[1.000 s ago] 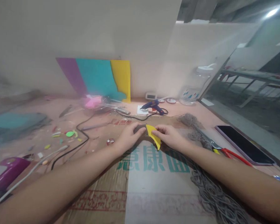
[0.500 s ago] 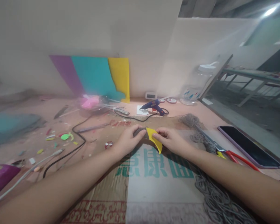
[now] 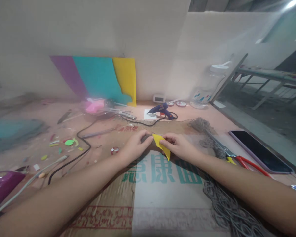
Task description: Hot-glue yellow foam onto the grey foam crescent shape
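Observation:
A small curved yellow piece [image 3: 163, 148], thin like a foam or paper sheet, is held over the middle of the cardboard [image 3: 118, 197]. My right hand [image 3: 181, 146] is closed on it, thumb on the near side. My left hand [image 3: 135, 148] is closed around a dark grey piece [image 3: 146, 137] that meets the yellow one at its left end. Fingers hide most of the grey piece, so I cannot tell its kind or whether the two are joined. Grey yarn [image 3: 227, 204] lies below my right forearm.
Behind my hands a blue glue gun [image 3: 160, 108] rests by a white card. Scissors [image 3: 239, 158] and a phone [image 3: 259, 149] lie at right, near a clear bottle [image 3: 204, 89]. Coloured sheets [image 3: 93, 77] lean on the wall. A black cord [image 3: 86, 151] and scraps lie at left.
The camera view has shifted slightly. Both hands keep their hold on the yellow and grey pieces, with hardly any movement between them.

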`<action>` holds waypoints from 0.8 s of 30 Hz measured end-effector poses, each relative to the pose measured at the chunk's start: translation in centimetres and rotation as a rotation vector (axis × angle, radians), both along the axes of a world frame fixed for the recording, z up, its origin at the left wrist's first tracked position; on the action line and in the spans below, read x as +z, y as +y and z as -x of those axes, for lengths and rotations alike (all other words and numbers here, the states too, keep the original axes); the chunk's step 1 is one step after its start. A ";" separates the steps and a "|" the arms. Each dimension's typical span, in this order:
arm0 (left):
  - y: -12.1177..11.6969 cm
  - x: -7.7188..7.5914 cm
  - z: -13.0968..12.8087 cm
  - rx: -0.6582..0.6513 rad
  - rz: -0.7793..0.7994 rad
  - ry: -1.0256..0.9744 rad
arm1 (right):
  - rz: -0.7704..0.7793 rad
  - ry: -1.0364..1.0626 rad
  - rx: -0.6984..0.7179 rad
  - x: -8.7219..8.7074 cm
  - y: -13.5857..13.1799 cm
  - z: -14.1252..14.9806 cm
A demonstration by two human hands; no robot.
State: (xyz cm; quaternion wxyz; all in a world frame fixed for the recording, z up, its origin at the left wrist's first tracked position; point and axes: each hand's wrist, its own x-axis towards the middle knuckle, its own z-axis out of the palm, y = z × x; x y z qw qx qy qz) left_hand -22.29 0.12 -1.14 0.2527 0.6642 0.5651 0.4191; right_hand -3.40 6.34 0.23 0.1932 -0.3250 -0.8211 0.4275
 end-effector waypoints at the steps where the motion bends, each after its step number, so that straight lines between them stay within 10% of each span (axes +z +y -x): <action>1: 0.1 -0.1 0.0 -0.003 -0.001 -0.003 | 0.010 0.009 -0.001 -0.1 0.1 0.0; 24: 0.3 -0.3 0.1 0.018 0.026 -0.132 | 0.084 0.032 0.000 -0.3 0.0 0.0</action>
